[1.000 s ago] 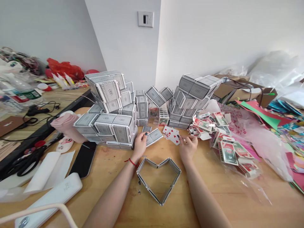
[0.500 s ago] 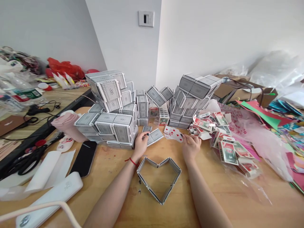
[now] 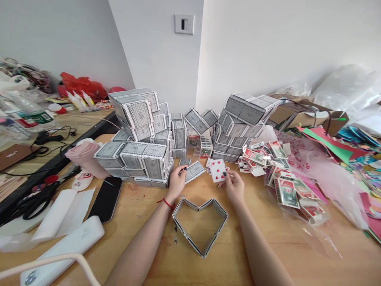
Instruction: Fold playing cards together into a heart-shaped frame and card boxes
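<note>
A heart-shaped frame of folded cards (image 3: 200,225) lies on the wooden table (image 3: 143,214) between my forearms. My left hand (image 3: 176,181) rests curled just beyond it, fingers pinching a small deck of grey-backed cards (image 3: 194,171). My right hand (image 3: 234,186) holds up a face-up playing card with red hearts (image 3: 217,171) over a few more face-up cards lying on the table. Stacks of grey-backed card boxes (image 3: 139,155) rise behind my left hand, and another stack (image 3: 241,115) stands behind the right.
Loose red-and-green card packets (image 3: 282,182) and clear plastic wrap spread at the right, with coloured paper (image 3: 333,147) beyond. At the left lie a black phone (image 3: 105,198), white paper strips, scissors (image 3: 32,202), a pink roll (image 3: 85,157) and a white case (image 3: 65,246).
My right hand moved slightly left and lifted one red-heart card from the fanned face-up cards. My left hand stayed on the small deck.
</note>
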`<move>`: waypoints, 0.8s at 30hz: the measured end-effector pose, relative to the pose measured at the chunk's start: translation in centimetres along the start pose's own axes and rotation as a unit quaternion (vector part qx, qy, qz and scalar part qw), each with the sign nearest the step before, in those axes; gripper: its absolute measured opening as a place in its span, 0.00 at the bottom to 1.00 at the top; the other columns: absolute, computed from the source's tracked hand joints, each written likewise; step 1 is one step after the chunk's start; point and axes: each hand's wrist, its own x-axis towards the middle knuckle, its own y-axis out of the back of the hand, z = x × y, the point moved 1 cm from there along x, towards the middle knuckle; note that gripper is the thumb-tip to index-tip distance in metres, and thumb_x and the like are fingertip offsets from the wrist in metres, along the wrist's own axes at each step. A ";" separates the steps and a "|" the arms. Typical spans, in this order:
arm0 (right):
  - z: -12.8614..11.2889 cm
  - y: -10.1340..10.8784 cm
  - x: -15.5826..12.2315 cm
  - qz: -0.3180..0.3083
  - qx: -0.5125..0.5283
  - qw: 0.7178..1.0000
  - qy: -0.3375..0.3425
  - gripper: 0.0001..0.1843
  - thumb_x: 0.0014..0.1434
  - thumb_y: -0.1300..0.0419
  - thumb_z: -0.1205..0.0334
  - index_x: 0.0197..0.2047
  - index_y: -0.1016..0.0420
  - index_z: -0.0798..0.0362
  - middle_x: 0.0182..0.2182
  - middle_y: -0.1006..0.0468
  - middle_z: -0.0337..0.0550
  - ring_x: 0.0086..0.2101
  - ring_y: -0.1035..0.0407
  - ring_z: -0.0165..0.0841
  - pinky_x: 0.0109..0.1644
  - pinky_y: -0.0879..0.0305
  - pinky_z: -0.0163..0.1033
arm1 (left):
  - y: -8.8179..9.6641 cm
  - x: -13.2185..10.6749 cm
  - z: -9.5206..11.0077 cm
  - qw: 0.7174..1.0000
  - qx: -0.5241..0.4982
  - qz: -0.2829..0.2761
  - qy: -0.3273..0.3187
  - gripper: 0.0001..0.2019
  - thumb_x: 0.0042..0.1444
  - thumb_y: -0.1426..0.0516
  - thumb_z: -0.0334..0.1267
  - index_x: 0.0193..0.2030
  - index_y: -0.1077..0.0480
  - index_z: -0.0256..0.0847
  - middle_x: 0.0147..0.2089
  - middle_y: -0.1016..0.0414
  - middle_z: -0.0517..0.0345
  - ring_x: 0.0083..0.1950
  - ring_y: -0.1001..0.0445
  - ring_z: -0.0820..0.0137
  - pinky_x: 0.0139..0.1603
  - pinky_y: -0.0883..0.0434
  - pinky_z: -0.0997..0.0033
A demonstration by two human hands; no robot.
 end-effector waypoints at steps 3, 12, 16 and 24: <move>0.1 -1.2 -1.1 -0.116 0.023 0.991 -0.059 0.21 0.46 0.40 0.43 0.34 0.35 0.51 0.15 0.29 0.35 0.15 0.32 0.35 0.17 0.35 0.39 | 0.1 -0.1 0.2 1.000 0.010 0.009 -0.001 0.13 0.54 0.50 0.31 0.42 0.27 0.38 0.43 0.24 0.52 0.41 0.28 0.68 0.43 0.32 0.68; -0.3 -1.0 -1.3 -0.107 0.040 0.991 -0.071 0.22 0.44 0.39 0.43 0.33 0.34 0.52 0.14 0.28 0.35 0.14 0.31 0.35 0.17 0.34 0.37 | 0.1 0.0 0.3 0.999 0.027 0.022 0.000 0.15 0.55 0.52 0.31 0.45 0.29 0.37 0.36 0.26 0.55 0.28 0.34 0.74 0.31 0.36 0.74; -0.2 -1.0 -1.4 -0.105 0.046 0.990 -0.078 0.22 0.43 0.37 0.44 0.33 0.34 0.52 0.16 0.28 0.35 0.14 0.31 0.34 0.17 0.34 0.37 | 0.1 0.0 0.2 0.999 0.036 0.022 -0.010 0.15 0.56 0.53 0.30 0.46 0.30 0.38 0.39 0.25 0.54 0.31 0.32 0.72 0.34 0.35 0.73; -0.2 -1.2 -1.5 -0.103 0.046 0.991 -0.078 0.22 0.43 0.38 0.44 0.34 0.34 0.52 0.15 0.28 0.34 0.14 0.31 0.35 0.16 0.35 0.37 | 0.1 0.2 0.0 1.000 0.019 0.022 -0.011 0.14 0.56 0.52 0.31 0.45 0.29 0.39 0.44 0.26 0.52 0.39 0.29 0.69 0.43 0.33 0.69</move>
